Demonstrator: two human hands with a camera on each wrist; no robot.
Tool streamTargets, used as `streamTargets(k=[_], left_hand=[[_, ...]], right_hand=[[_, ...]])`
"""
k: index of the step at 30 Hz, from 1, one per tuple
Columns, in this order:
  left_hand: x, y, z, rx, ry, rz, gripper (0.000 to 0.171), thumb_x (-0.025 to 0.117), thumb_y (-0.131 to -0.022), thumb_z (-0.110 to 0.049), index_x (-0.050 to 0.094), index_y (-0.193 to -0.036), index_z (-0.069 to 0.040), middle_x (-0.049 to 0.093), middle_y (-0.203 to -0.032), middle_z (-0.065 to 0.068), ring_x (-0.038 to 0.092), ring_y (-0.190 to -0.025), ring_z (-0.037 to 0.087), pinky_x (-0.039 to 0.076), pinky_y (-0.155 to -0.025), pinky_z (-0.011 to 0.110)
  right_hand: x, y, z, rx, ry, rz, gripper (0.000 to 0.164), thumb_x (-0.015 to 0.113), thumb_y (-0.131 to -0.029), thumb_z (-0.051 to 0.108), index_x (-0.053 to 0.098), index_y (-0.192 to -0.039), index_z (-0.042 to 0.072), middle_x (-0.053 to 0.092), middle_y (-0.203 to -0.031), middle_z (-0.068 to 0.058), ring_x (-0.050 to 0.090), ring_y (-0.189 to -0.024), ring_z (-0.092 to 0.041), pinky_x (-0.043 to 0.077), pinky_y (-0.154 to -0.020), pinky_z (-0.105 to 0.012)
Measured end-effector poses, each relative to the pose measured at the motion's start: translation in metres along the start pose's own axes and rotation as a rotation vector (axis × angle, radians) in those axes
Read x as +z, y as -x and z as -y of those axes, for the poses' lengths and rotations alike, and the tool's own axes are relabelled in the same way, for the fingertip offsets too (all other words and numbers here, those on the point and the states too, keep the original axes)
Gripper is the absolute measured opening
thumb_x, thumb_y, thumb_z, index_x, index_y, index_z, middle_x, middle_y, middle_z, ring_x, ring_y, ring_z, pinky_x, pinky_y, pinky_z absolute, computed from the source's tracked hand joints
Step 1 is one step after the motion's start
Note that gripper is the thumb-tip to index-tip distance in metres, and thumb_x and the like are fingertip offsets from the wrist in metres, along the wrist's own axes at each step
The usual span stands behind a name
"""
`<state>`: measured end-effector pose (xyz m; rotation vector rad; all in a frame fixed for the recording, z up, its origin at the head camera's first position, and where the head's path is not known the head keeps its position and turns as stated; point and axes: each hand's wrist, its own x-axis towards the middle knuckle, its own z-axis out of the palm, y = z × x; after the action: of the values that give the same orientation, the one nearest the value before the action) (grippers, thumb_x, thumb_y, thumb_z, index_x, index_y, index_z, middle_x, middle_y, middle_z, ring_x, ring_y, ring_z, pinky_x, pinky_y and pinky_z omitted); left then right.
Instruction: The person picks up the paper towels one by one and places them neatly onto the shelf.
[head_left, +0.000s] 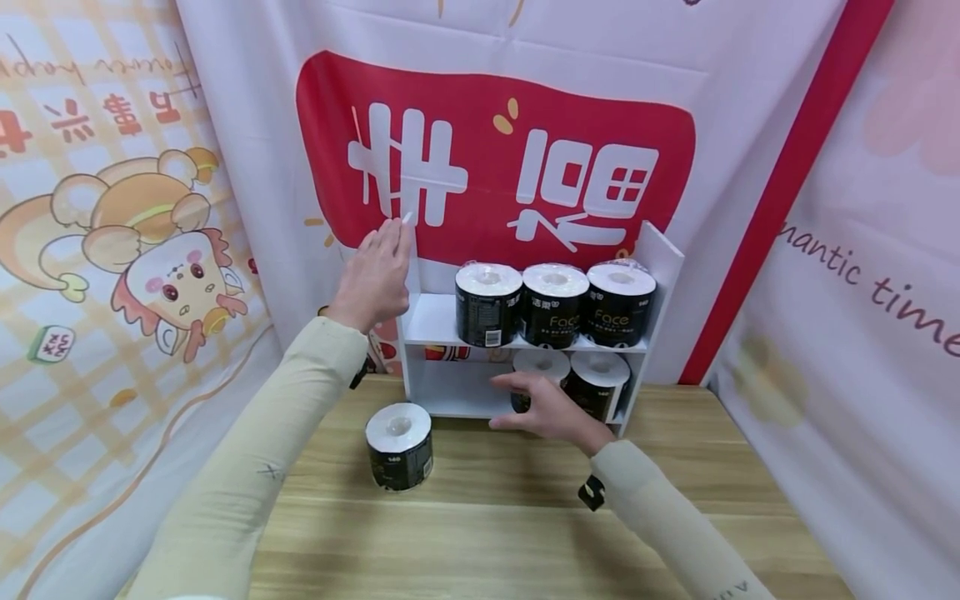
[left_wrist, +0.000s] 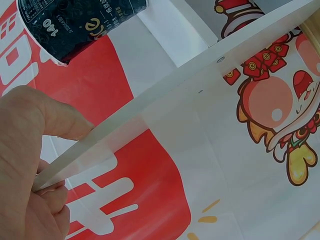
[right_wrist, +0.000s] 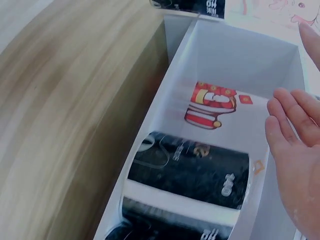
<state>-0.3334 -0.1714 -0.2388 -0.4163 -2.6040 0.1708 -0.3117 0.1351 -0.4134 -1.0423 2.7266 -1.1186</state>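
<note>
A small white two-tier shelf stands on the table. My left hand grips the top of its left side panel, thumb on the inner face and fingers on the outer. In front of the lower tier, my right hand is held with fingers extended and holds nothing. Three black-wrapped toilet rolls stand on the upper tier. Two more rolls are at the right of the lower tier, partly hidden by my right hand in the head view. Another toilet roll stands on the table, left of the shelf's front.
The wooden table reaches toward me from the shelf. Behind the shelf hangs a white cloth with a large red printed panel. Printed cloths also hang at the left and right.
</note>
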Motion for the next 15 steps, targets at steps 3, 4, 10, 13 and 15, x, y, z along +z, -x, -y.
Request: streamTargets(k=[3,4,10,13,15], left_hand=[[0.000,0.000,0.000,-0.002,0.004,0.002,0.113,0.088,-0.078,-0.016,0.021,-0.166,0.001,0.028,-0.172,0.024,0.025,-0.162,0.042,0.027,-0.132,0.051],[0.000,-0.001,0.000,-0.002,0.002,0.003,0.112,0.088,-0.078,-0.016,0.021,-0.166,0.002,0.027,-0.172,0.024,0.025,-0.162,0.042,0.027,-0.132,0.051],[0.001,-0.002,0.000,0.001,-0.001,0.001,0.112,0.088,-0.078,-0.016,0.022,-0.166,0.002,0.028,-0.172,0.024,0.025,-0.162,0.042,0.027,-0.132,0.051],[0.001,-0.002,0.000,0.001,0.002,0.000,0.112,0.088,-0.077,-0.016,0.023,-0.166,0.002,0.028,-0.172,0.024,0.025,-0.162,0.043,0.027,-0.132,0.051],[0.001,-0.002,0.000,0.001,0.001,-0.001,0.111,0.088,-0.077,-0.016,0.023,-0.166,0.002,0.028,-0.172,0.024,0.026,-0.162,0.043,0.027,-0.132,0.051]], right_hand=[[0.003,-0.003,0.007,0.007,0.006,0.036,0.072,0.087,-0.086,0.046,0.062,-0.147,0.018,0.064,-0.150,-0.001,0.059,-0.141,-0.023,0.049,-0.119,-0.046],[0.005,-0.005,0.009,0.011,0.008,0.048,0.072,0.086,-0.086,0.046,0.062,-0.147,0.018,0.064,-0.150,-0.001,0.058,-0.142,-0.023,0.048,-0.120,-0.047],[0.013,-0.013,0.020,0.010,0.023,0.095,0.072,0.087,-0.086,0.044,0.061,-0.148,0.017,0.063,-0.151,-0.001,0.058,-0.142,-0.021,0.049,-0.119,-0.045],[0.018,-0.018,0.025,-0.026,0.038,0.111,0.071,0.087,-0.087,0.043,0.062,-0.147,0.015,0.064,-0.150,-0.002,0.059,-0.141,-0.021,0.049,-0.118,-0.043],[0.022,-0.022,0.028,-0.047,0.043,0.123,0.071,0.087,-0.086,0.041,0.062,-0.147,0.015,0.065,-0.149,-0.002,0.060,-0.140,-0.020,0.050,-0.118,-0.042]])
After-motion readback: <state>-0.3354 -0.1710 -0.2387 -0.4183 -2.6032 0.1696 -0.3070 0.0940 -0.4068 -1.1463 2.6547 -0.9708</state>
